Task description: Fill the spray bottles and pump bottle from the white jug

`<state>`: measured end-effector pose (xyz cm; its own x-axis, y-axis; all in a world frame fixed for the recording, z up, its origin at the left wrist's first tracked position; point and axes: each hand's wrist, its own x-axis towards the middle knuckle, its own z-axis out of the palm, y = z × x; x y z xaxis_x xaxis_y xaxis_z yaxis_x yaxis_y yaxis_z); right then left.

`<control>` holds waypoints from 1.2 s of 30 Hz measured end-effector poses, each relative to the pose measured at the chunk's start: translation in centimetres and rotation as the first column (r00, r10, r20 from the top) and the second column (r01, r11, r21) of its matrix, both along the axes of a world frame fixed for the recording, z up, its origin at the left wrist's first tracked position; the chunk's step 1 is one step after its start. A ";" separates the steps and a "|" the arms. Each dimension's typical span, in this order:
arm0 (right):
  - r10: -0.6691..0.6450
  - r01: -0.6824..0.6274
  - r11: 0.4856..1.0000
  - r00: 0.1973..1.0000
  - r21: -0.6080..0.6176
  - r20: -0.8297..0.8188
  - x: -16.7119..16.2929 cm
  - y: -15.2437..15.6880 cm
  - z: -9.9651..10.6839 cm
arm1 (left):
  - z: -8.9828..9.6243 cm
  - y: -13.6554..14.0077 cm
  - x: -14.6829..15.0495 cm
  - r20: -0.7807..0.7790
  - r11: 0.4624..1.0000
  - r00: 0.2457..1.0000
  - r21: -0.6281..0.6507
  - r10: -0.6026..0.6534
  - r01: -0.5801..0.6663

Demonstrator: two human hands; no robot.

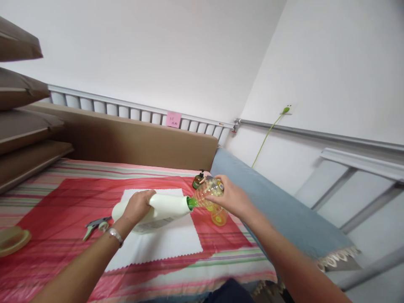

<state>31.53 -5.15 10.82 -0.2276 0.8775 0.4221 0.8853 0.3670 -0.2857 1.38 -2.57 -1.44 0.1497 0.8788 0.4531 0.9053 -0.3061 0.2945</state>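
Observation:
My left hand [139,207] is closed round the handle of a large pale green-white jug [168,203], which lies tilted nearly level with its green mouth to the right. My right hand [232,196] grips a clear ribbed plastic bottle [204,190], also tilted. The bottle's end meets the jug's green mouth; whether it reaches inside I cannot tell. Just below my right hand stands a clear yellowish container [219,216], partly hidden. Behind the bottle is a small brown pump bottle [198,180]. Beneath the jug lies a white cloth [164,248] with zigzag edges.
Green-handled shears [94,225] and a round yellowish lid or dish [14,240] lie left on the red sheet [72,198]. Stacked brown boards [28,126] rise at the left. A brown panel [142,145] stands behind, and a blue padded side [277,202] bounds the right.

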 end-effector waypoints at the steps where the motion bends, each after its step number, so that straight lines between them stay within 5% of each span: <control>1: 0.031 -0.032 0.999 0.999 0.024 0.035 -0.3 0.0 0.1 | 0.1 0.0 0.1 -0.002 1.000 1.000 0.000 0.002 -0.002; 6: 0.160 -0.182 0.980 0.964 0.087 0.212 -2.2 -0.3 1.0 | 0.5 -0.5 0.4 -0.014 1.000 1.000 -0.004 0.005 -0.005; 15: 0.372 -0.412 0.911 0.838 0.016 0.400 -4.5 -1.2 2.0 | 0.6 -0.8 1.1 -0.040 1.000 0.999 -0.009 -0.005 0.004; 36: 0.407 -0.415 0.907 0.827 -0.069 0.387 -3.7 -1.5 1.2 | 0.0 -1.1 2.0 -0.090 1.000 0.996 -0.011 -0.028 0.027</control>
